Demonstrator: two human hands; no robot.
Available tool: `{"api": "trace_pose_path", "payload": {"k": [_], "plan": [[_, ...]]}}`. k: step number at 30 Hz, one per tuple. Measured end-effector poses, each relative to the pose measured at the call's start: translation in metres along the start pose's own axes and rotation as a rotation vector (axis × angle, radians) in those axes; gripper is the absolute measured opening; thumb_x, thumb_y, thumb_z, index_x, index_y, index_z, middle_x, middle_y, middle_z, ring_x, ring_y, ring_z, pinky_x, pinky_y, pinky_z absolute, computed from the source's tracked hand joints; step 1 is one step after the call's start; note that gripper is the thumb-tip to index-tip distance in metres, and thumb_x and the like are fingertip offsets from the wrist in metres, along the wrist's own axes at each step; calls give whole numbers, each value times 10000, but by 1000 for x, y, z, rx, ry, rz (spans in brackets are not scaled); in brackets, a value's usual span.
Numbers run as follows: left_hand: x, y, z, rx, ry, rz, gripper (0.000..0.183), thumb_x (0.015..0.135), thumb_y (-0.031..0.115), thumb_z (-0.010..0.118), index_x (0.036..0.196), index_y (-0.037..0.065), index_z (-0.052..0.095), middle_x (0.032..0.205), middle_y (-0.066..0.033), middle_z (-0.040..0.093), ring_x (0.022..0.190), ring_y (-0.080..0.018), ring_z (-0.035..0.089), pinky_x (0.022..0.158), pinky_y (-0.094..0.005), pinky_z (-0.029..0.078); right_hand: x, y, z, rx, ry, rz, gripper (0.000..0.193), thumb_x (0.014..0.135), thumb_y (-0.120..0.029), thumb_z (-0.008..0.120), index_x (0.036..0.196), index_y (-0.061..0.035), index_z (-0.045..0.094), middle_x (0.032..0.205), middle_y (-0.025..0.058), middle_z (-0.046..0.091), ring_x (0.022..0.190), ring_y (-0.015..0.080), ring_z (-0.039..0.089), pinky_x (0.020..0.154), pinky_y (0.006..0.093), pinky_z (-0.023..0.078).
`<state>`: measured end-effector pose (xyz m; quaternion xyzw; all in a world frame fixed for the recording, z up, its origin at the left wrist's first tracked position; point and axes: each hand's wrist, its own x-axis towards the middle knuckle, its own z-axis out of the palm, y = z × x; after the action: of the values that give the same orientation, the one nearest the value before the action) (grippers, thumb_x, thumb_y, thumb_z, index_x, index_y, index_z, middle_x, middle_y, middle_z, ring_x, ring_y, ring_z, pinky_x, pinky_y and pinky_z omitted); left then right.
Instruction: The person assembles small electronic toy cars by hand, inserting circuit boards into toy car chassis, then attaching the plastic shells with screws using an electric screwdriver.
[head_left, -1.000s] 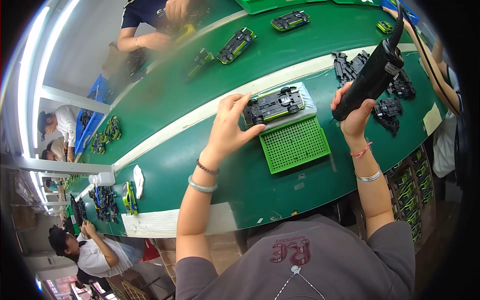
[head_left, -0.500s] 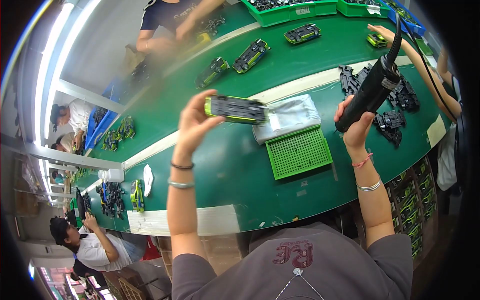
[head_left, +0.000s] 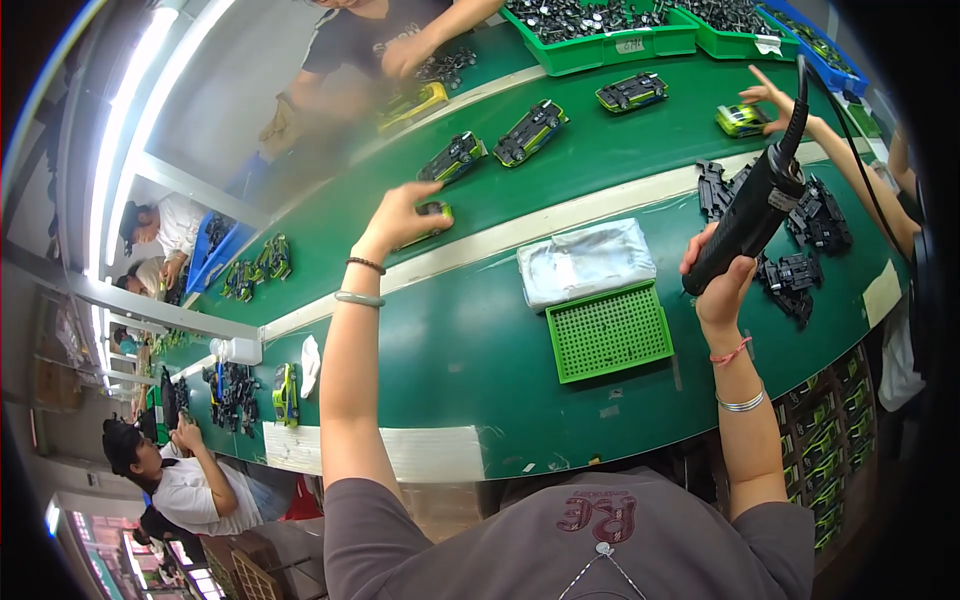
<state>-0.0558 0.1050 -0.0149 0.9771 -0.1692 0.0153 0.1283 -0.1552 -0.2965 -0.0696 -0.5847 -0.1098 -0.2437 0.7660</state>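
At the far strip of the bench, my left hand (head_left: 402, 218) is closed around a toy car (head_left: 436, 211), fingers on one side and thumb on the other. The car is held low over the green surface, largely covered by the hand; whether it touches down I cannot tell. In my right hand (head_left: 722, 292) is a black electric screwdriver (head_left: 748, 218), gripped at its lower end, tilted, with its cable rising from the top. Beyond my left hand lie upturned toy cars with black undersides, the nearest (head_left: 452, 158) a short way off.
A green perforated basket (head_left: 612, 335) stands before me, a pale plastic-wrapped bundle (head_left: 588, 262) behind it. Black chassis parts (head_left: 822, 218) lie on the right. Green bins (head_left: 615, 45) of parts line the far side. Another person's hand (head_left: 770, 97) is by a green car (head_left: 742, 120).
My left hand has carried the toy car away from me, from above the white divider to the far strip. The screwdriver stays in my right hand. At right, the other person's car has shifted left.
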Motion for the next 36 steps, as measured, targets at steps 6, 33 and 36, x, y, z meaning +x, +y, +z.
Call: {"api": "trace_pose_path", "payload": {"k": [6, 33, 36], "plan": [[45, 68, -12, -236, 174, 218, 318, 770, 232, 692, 1025, 49, 642, 989, -99, 636, 871, -187, 599, 759, -274, 461, 0, -2, 1, -11, 4, 24, 784, 765, -757, 364, 850, 11, 491, 617, 68, 510, 518, 126, 511, 469, 236, 399], [-359, -55, -98, -256, 492, -770, 400, 803, 85, 652, 1171, 18, 510, 1004, -74, 589, 872, -113, 561, 754, -247, 462, 2, 24, -19, -60, -126, 42, 844, 729, -780, 396, 929, 35, 475, 738, 92, 487, 628, 169, 489, 583, 270, 431], [-428, -44, -91, -195, 586, -866, 372, 818, 114, 642, 1157, 19, 521, 945, -66, 603, 820, -107, 570, 721, -237, 463, 3, 15, -12, -86, -131, 66, 901, 655, -840, 402, 880, 30, 464, 728, 95, 473, 630, 175, 478, 592, 278, 439]]}}
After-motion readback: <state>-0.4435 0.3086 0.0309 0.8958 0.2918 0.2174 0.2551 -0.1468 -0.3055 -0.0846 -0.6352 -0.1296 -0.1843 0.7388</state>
